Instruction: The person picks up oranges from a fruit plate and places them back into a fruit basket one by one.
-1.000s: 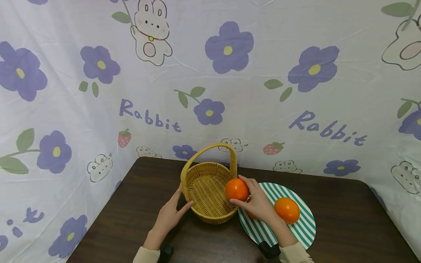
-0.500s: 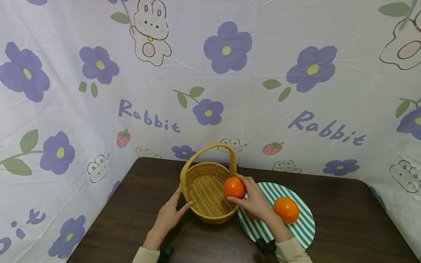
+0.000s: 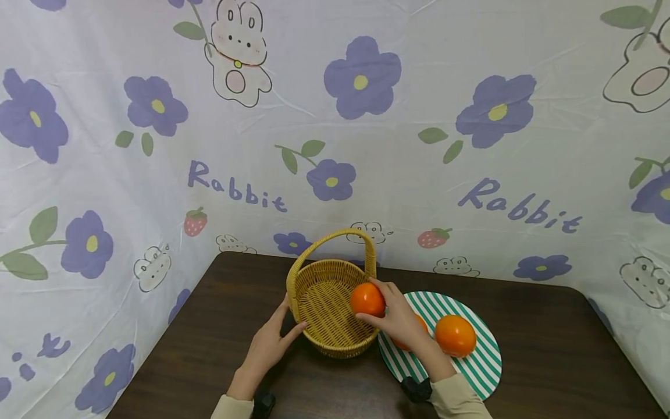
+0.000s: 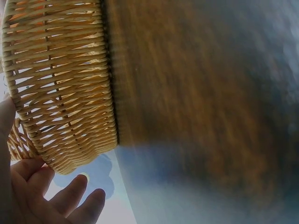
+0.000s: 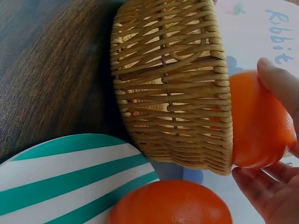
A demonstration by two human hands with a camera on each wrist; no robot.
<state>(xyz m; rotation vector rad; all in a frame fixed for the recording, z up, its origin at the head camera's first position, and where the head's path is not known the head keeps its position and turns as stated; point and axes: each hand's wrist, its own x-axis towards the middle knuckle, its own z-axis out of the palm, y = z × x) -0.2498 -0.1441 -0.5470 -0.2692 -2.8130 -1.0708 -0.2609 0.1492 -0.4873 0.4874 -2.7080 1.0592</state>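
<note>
A yellow wicker basket (image 3: pixel 335 351) with a tall arched handle stands upright on the dark table. At its left side my left hand (image 3: pixel 269 343) holds the rim by the handle's base, with thumb and index finger on the weave (image 4: pixel 60 88) in the left wrist view. My right hand (image 3: pixel 400 323) grips a glossy orange-red persimmon (image 3: pixel 367 299) over the basket's right rim. Thumb and fingers hold this persimmon (image 5: pixel 259 121) from opposite sides in the right wrist view. A second persimmon (image 3: pixel 456 336) lies on the striped plate (image 3: pixel 484 372); another (image 3: pixel 420 323) is partly hidden behind my right hand.
The green-and-white plate sits right beside the basket, under my right forearm. Behind the dark wooden table (image 3: pixel 555 349) hangs a white cloth (image 3: pixel 408 174) printed with flowers and rabbits. The basket's handle (image 3: pixel 335 234) arches above its opening.
My right hand has moved a little left with the persimmon, further over the basket's opening. More of the persimmon behind that hand shows now. The left hand and basket stay put.
</note>
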